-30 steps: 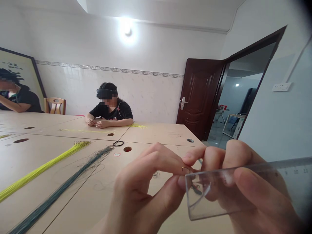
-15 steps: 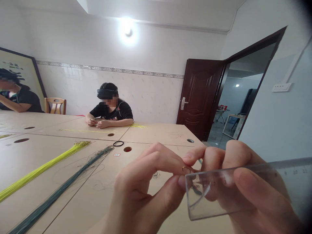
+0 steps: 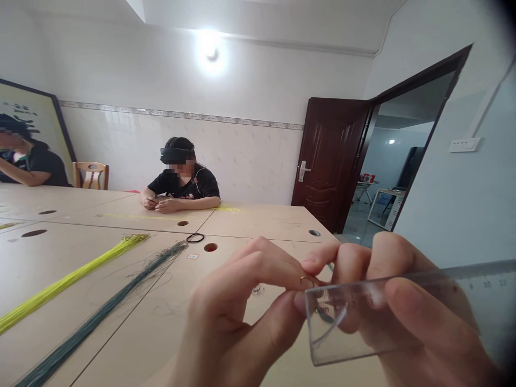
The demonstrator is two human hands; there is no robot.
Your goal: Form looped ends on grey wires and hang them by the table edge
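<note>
My right hand (image 3: 419, 301) is closed on a clear plastic ruler (image 3: 355, 344), its thumb pressed on the near face. The ruler's zero end points left, towards my left hand (image 3: 250, 301). Between the left thumb and index finger, a small golden fish hook (image 3: 307, 280) is pinched, its bend standing just above the ruler's corner. The rest of the hook is hidden by fingers and ruler. Fingertips of both hands meet behind the ruler's top edge.
On the table (image 3: 133, 344) at left lie a yellow bundle of line (image 3: 80, 274) and a dark green bundle of line (image 3: 108, 309). A black loop (image 3: 195, 237) lies near a cable hole (image 3: 210, 247). Across sits a person (image 3: 181, 183); another person (image 3: 32, 161) is far left.
Almost nothing differs. The ruler and the hook have shifted very slightly left in view, and both hands keep their grip.
</note>
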